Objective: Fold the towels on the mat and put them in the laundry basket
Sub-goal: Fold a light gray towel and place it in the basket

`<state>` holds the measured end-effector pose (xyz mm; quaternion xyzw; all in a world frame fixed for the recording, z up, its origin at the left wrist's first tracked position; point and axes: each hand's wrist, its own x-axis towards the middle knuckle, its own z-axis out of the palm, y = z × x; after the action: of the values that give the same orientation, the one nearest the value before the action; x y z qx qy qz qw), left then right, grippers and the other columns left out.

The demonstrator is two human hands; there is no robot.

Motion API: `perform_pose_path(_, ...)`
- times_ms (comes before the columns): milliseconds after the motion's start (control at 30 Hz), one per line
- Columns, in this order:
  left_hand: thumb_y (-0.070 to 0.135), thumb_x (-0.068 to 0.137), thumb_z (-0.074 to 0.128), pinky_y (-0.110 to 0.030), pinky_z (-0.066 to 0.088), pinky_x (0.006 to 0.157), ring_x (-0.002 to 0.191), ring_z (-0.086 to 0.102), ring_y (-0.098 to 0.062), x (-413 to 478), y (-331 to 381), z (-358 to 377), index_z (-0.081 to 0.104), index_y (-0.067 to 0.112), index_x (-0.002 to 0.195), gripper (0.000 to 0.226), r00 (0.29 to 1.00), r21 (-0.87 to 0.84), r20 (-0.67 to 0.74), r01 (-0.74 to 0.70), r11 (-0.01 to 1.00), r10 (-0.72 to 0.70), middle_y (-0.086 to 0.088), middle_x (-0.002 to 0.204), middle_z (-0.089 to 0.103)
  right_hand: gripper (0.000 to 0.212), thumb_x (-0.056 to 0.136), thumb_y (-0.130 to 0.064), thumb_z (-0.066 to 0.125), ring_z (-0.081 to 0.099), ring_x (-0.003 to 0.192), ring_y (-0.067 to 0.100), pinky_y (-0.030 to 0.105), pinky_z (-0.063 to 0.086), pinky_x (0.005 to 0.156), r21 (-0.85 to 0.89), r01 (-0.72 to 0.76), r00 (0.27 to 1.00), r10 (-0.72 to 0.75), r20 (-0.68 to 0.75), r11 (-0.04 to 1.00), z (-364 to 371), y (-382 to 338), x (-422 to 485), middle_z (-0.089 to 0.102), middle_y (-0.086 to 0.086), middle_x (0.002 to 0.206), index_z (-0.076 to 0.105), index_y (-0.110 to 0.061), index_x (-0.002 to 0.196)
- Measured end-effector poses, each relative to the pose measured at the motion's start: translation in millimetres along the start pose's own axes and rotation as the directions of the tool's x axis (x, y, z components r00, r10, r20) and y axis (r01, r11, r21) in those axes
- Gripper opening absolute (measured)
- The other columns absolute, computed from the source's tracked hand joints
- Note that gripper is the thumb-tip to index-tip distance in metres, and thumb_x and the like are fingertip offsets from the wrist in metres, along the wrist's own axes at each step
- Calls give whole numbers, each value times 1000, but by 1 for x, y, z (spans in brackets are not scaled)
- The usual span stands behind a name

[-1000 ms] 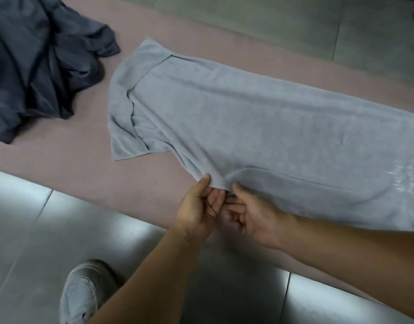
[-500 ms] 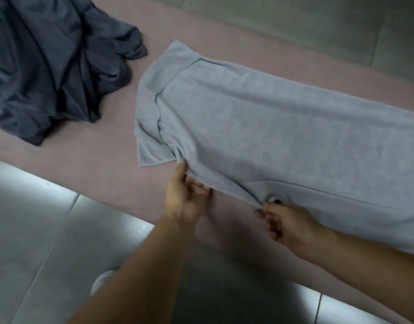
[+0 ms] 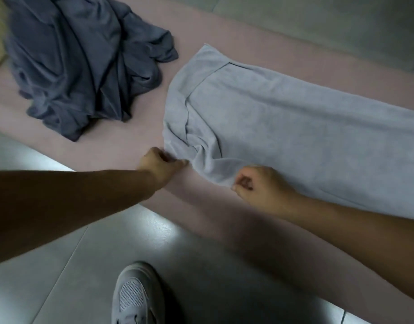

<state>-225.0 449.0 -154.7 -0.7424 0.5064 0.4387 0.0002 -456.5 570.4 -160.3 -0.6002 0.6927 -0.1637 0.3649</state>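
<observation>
Both the left hand and right hand are pinching the light grey terry towel's bunched near edge on the pink mat.

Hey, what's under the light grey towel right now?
The pink mat shows around the light grey towel, so it lies on that. At its left end a lower layer of the same towel sticks out. Anything beneath the middle is covered.

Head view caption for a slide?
Left hand and right hand pinch the grey towel by its near edge on the mat.
</observation>
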Motion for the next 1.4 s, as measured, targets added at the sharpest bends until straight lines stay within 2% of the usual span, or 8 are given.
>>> perform_pose_path(100,39,79,81,-33,46,75,91,61,-22,15,-9,-2,51,18,105,45,987,11,-144,-76,997,77,5,91,58,20,77,-23,83,62,81,19,28,49,75,-33,50,997,-52,-54,998,19,2,13,64,3,88,72,-11,89)
perform_pose_path(300,30,78,83,-24,42,57,65,57,-17,37,-17,-14,66,16,73,23,989,-20,-97,-113,993,110,3,71,63,28,68,-26,90,63,90,30,38,55,76,-186,-33,983,-1,-181,982,54,7,20,62,10,98,72,-13,85)
perform_pose_path(433,25,81,81,-28,51,66,66,61,-18,36,-25,-14,67,12,68,23,987,-140,-78,-149,979,139,-4,73,69,21,71,-26,88,61,85,30,40,55,73,-211,-70,974,21,-225,975,59,5,23,61,8,92,72,-17,80)
perform_pose_path(567,10,88,74,-34,59,72,58,68,-17,43,-40,-44,63,7,78,16,993,-369,-111,-73,926,34,-10,69,71,13,78,-25,80,60,78,28,39,53,70,-214,-18,993,-8,-120,977,55,-3,20,60,3,80,71,-17,75)
perform_pose_path(700,11,80,75,-43,62,79,63,70,-25,57,-53,-67,66,10,81,9,985,-338,-172,-40,940,-19,-4,65,71,21,87,-35,72,63,72,17,30,48,67,-190,-55,992,75,97,980,33,-23,30,66,-4,75,72,-17,77)
perform_pose_path(900,39,85,72,-36,53,76,71,63,-20,63,-50,-62,68,14,84,25,994,-125,-104,-56,991,43,-1,77,70,11,92,-27,64,59,76,9,22,43,73,-6,-120,958,114,-263,993,-27,-48,146,66,-7,81,69,-21,83)
perform_pose_path(1167,44,84,74,-24,44,61,72,59,-13,71,-50,-71,67,17,77,28,991,99,-7,-131,986,132,2,75,66,48,84,-53,63,49,124,32,34,42,104,-196,-358,890,270,-366,913,-64,-27,341,59,10,130,66,-22,121)
perform_pose_path(1400,40,77,83,-22,44,61,67,59,-13,75,-58,-81,72,15,74,27,992,18,54,-112,994,111,-1,72,67,16,87,-30,70,65,93,21,27,51,88,-104,-302,860,224,-459,948,-83,-26,386,68,5,95,72,-17,95)
